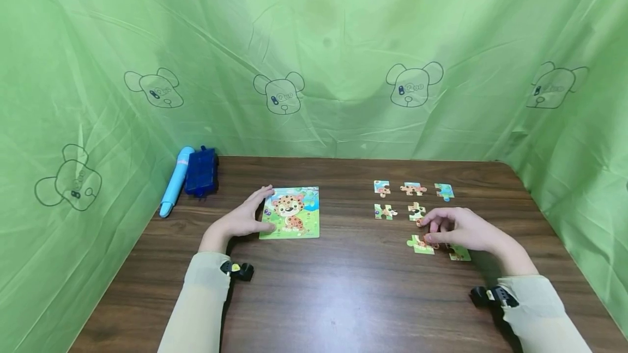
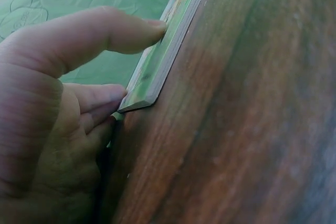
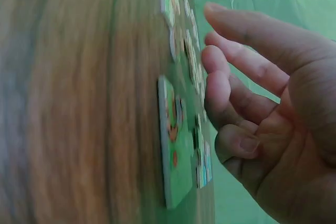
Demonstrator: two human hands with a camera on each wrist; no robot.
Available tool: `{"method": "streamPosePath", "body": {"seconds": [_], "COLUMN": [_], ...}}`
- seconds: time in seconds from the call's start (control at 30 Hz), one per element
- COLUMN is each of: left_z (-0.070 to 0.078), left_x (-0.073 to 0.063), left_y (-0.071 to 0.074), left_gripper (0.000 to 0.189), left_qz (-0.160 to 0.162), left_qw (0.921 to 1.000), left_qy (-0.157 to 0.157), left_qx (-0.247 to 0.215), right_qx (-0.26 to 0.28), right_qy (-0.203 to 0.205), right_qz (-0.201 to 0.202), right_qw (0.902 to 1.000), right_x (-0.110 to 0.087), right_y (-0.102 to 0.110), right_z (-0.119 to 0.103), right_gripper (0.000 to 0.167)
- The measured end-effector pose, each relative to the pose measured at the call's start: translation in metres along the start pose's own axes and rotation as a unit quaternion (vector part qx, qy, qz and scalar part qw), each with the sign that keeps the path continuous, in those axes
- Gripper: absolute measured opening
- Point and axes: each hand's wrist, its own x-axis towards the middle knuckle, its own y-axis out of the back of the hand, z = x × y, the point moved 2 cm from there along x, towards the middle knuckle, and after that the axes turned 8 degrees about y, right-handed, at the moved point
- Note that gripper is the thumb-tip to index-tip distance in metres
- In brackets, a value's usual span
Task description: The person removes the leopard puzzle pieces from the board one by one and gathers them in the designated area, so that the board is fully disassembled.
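On the left of the table lies a square puzzle board (image 1: 306,222) printed with a spotted leopard cub. My left hand (image 1: 240,219) rests at its left side, the thumb on top near the close corner and the other fingers along the edge. In the left wrist view, the thumb lies flat over the board's rim (image 2: 157,66). My right hand (image 1: 463,227) hovers over loose puzzle pieces, fingers loosely bent and thumb apart, nothing between them. Beneath it are a green-and-orange piece (image 1: 421,245) and another green piece (image 1: 459,253), partly covered. A spotted piece (image 1: 416,210) lies by the index fingertip.
More pieces lie in rows beyond the right hand: a blue one (image 1: 445,190), a spotted one (image 1: 413,188) and others to their left. At the back left are a light-blue tube (image 1: 175,181) and a dark-blue box (image 1: 201,172). Green curtains (image 1: 333,124) enclose the table.
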Motion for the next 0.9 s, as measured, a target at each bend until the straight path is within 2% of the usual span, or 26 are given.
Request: {"method": "streamPosePath", "body": {"seconds": [0.2,0.4,0.7,0.9], "left_z": [0.001,0.004,0.001,-0.002], "left_x": [-0.001,-0.002,-0.005,-0.004], "left_y": [0.001,0.001,0.006,0.004], "left_gripper": [0.118,0.128,0.134,0.134], "left_qz": [-0.002,-0.012,-0.011,-0.015], "left_qw": [1.0,0.9999,0.9998,0.9998], "left_qy": [0.002,0.009,0.017,0.01], "left_qx": [0.004,0.008,-0.001,-0.004], "right_qx": [-0.027,-0.035,-0.035,0.005], "right_qy": [0.006,0.012,0.021,0.018], "right_qz": [0.048,0.07,0.048,0.041], "right_qw": [0.9985,0.9968,0.998,0.999], "right_x": [0.008,0.029,0.095,0.142], "right_y": [-0.006,-0.02,-0.058,-0.095], "right_z": [-0.013,-0.032,-0.072,-0.101], "right_gripper": [0.021,0.024,0.027,0.033]}}
